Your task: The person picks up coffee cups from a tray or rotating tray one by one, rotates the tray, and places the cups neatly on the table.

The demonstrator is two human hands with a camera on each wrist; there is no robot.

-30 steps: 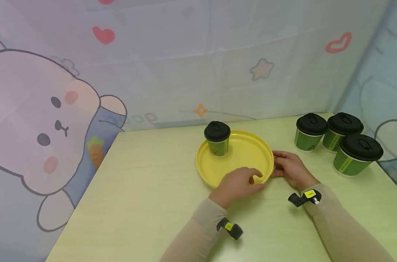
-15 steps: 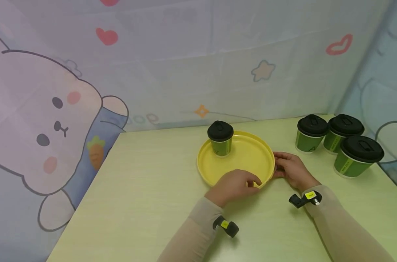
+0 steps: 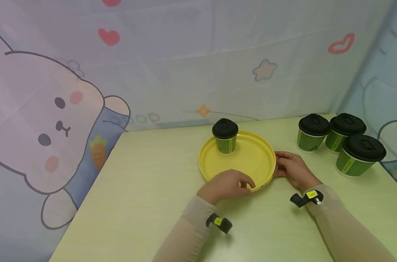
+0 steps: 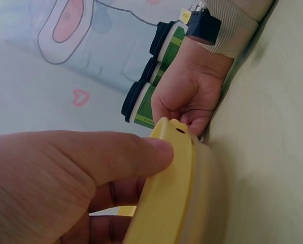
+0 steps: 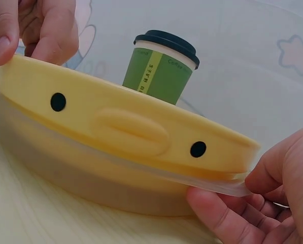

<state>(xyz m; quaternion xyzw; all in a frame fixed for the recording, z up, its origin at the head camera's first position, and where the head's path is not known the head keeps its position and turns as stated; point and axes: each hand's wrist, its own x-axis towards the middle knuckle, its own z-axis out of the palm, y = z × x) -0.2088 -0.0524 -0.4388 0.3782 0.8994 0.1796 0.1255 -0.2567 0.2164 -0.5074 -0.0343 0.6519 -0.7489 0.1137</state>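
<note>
A round yellow tray [image 3: 250,156] lies on the table, with dark eye spots [image 5: 58,102] and a raised beak [image 5: 131,133] on its side. Beneath it sits a pale translucent base [image 5: 90,168]. On the tray's far left part stands an upright green paper coffee cup [image 3: 225,136] with a black lid. My left hand [image 3: 225,185] pinches the near rim, its thumb outside and fingers inside, as the left wrist view shows. At the right side my right hand [image 3: 293,167] pinches the base's thin edge between thumb and fingers.
Several things stand around: three lidded green cups, one at the back [image 3: 312,133], one beside it [image 3: 344,133] and a wider one in front [image 3: 360,156], on the table's right. A printed cloth [image 3: 172,72] hangs behind the table.
The tray has turned clockwise a little; the cup on it has shifted right. My left hand has moved left with the near rim. My right hand has stayed at the right edge.
</note>
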